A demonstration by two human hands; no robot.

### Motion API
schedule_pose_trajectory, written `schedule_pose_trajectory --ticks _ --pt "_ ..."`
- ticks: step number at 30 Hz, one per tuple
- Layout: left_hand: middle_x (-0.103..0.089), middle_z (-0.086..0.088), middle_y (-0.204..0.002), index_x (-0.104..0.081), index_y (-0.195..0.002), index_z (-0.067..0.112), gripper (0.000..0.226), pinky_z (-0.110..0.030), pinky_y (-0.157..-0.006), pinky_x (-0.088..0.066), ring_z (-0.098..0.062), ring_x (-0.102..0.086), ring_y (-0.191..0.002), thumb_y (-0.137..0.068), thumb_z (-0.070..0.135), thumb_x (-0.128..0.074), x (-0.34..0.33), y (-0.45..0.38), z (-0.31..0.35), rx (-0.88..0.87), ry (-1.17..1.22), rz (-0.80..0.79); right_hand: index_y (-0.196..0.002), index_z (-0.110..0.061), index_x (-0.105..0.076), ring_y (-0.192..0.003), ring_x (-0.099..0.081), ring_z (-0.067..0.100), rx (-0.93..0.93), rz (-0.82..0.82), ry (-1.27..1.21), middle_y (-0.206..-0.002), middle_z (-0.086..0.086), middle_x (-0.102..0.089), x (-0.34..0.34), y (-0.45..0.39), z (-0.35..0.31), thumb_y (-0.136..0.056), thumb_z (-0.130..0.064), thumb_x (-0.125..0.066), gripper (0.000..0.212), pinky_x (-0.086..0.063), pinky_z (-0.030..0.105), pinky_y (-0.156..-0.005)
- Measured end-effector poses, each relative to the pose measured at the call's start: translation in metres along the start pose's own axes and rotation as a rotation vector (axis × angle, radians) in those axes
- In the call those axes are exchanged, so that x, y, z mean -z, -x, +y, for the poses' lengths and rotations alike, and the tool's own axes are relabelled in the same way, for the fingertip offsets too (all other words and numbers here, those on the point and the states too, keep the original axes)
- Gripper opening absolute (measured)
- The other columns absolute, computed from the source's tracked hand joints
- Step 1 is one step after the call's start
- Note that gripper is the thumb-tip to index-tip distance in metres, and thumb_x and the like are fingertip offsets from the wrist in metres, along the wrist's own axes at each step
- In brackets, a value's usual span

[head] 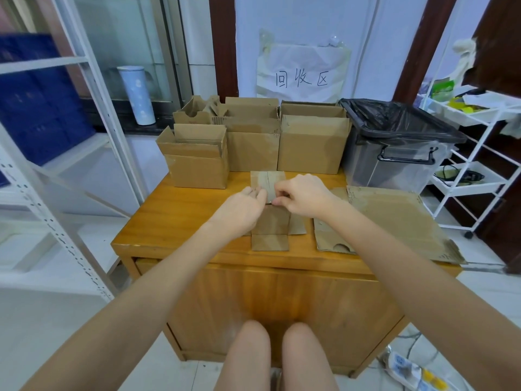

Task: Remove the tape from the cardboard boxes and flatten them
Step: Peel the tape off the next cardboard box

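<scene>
**A:** Item one, as I read it from my feed: small cardboard box (271,218), opened out and lying nearly flat near the middle of the table (180,218), its near flap close to the front edge.

**B:** Handling?

**A:** Light, I judge; thin corrugated board, stiff across a panel, soft at the creases, tears if pulled hard. Any tape is clear and too fine for me to make out. Best taken by a panel edge, with the tape end pinched low.

**B:** Hands?

**A:** Left hand (242,206) rests on the box's left side, fingers loosely bent; whether it grips I cannot tell. Right hand (303,197) has its fingertips pinched together at the box's upper panel, apparently on a tape end or flap edge.

**B:** Surroundings?

**A:** Flattened cardboard sheets (394,218) at the right edge. Upright boxes (253,142) along the back edge. Lined bin (394,145) at the back right corner.
</scene>
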State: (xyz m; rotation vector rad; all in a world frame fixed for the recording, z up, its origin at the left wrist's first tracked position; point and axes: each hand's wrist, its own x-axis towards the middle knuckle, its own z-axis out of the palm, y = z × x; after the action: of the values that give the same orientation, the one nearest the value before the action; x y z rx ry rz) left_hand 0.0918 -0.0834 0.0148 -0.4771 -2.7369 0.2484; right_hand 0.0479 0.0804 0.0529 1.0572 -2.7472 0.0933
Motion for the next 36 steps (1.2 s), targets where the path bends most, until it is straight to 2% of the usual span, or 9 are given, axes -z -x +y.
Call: schedule_pose_trajectory --ticks 4,7,11,15,19,23,27,31,36 --pt "-0.035 -0.025 -0.147 -0.034 -0.135 -0.003 0.041 -0.036 -0.101 -0.043 -0.033 -0.039 -0.132 -0.095 -0.005 -0.038 0.006 0.002 0.002 -0.079 -0.087 -0.062 -0.081 -0.018 -0.051 -0.072 -0.050 0.018 0.013 -0.014 0.016 -0.076 -0.005 -0.055 0.002 -0.001 -0.001 -0.098 -0.037 -0.049 0.026 -0.034 0.028 -0.063" --pt "-0.035 -0.029 -0.145 -0.036 -0.132 -0.003 0.041 -0.039 -0.100 -0.045 -0.036 -0.039 -0.131 -0.092 -0.008 -0.039 0.009 0.002 0.002 -0.115 -0.127 -0.071 -0.081 -0.017 -0.051 -0.072 -0.051 0.019 0.009 -0.021 0.017 -0.076 -0.004 -0.056 0.002 0.000 -0.001 -0.098 -0.037 -0.049 0.026 -0.035 0.028 -0.063" --pt "-0.046 -0.033 -0.133 -0.044 -0.122 -0.004 0.033 -0.044 -0.091 -0.050 -0.041 -0.049 -0.118 -0.089 -0.010 -0.043 0.007 0.001 0.005 -0.104 -0.126 -0.075 -0.080 -0.017 -0.051 -0.075 -0.053 0.021 0.003 -0.036 0.026 -0.078 -0.003 -0.057 0.005 -0.001 -0.004 -0.097 -0.036 -0.050 0.025 -0.042 0.031 -0.067" --pt "-0.060 -0.035 -0.101 -0.054 -0.104 -0.009 0.027 -0.047 -0.067 -0.053 -0.045 -0.060 -0.089 -0.079 -0.015 -0.056 0.005 0.001 0.007 -0.113 -0.105 -0.079 -0.080 -0.019 -0.050 -0.079 -0.055 0.023 -0.005 -0.063 0.050 -0.079 -0.003 -0.055 0.006 -0.002 -0.007 -0.096 -0.029 -0.049 0.019 -0.042 0.031 -0.068" --pt "-0.056 -0.023 -0.115 -0.040 -0.126 -0.004 0.037 -0.038 -0.082 -0.048 -0.036 -0.053 -0.107 -0.090 -0.008 -0.046 0.003 -0.004 0.015 -0.046 -0.157 -0.057 -0.080 -0.019 -0.048 -0.074 -0.049 0.022 0.004 -0.064 0.079 -0.079 -0.002 -0.053 0.008 -0.002 -0.009 -0.093 -0.019 -0.047 0.013 -0.039 0.029 -0.065" --pt "-0.056 -0.019 -0.116 -0.034 -0.132 -0.001 0.042 -0.034 -0.082 -0.046 -0.031 -0.051 -0.108 -0.091 -0.006 -0.044 0.004 -0.008 0.017 -0.055 -0.181 -0.047 -0.081 -0.018 -0.048 -0.074 -0.048 0.022 0.006 -0.069 0.085 -0.079 -0.001 -0.053 0.010 -0.001 -0.009 -0.092 -0.017 -0.046 0.010 -0.041 0.030 -0.066" --pt "-0.057 -0.016 -0.113 -0.038 -0.128 0.002 0.035 -0.033 -0.079 -0.045 -0.028 -0.052 -0.104 -0.093 -0.001 -0.043 0.008 -0.007 0.015 -0.062 -0.134 -0.048 -0.081 -0.018 -0.049 -0.076 -0.051 0.023 0.006 -0.068 0.089 -0.079 -0.002 -0.053 0.009 -0.002 -0.009 -0.094 -0.021 -0.047 0.012 -0.039 0.030 -0.065" --pt "-0.057 -0.011 -0.103 -0.046 -0.108 0.006 0.020 -0.027 -0.067 -0.033 -0.021 -0.045 -0.092 -0.096 0.022 -0.044 0.010 0.002 -0.001 -0.030 0.135 0.009 -0.078 -0.020 -0.050 -0.074 -0.050 0.019 0.002 -0.059 0.039 -0.076 -0.006 -0.053 0.008 -0.002 -0.006 -0.096 -0.037 -0.052 0.024 -0.037 0.028 -0.066" --pt "-0.055 -0.014 -0.107 -0.044 -0.111 0.005 0.014 -0.026 -0.068 -0.031 -0.023 -0.044 -0.098 -0.097 0.008 -0.042 0.013 0.005 -0.009 -0.091 0.102 -0.060 -0.079 -0.020 -0.051 -0.073 -0.048 0.017 0.011 -0.045 0.040 -0.078 -0.006 -0.054 0.007 -0.002 -0.008 -0.096 -0.037 -0.052 0.025 -0.036 0.028 -0.067"
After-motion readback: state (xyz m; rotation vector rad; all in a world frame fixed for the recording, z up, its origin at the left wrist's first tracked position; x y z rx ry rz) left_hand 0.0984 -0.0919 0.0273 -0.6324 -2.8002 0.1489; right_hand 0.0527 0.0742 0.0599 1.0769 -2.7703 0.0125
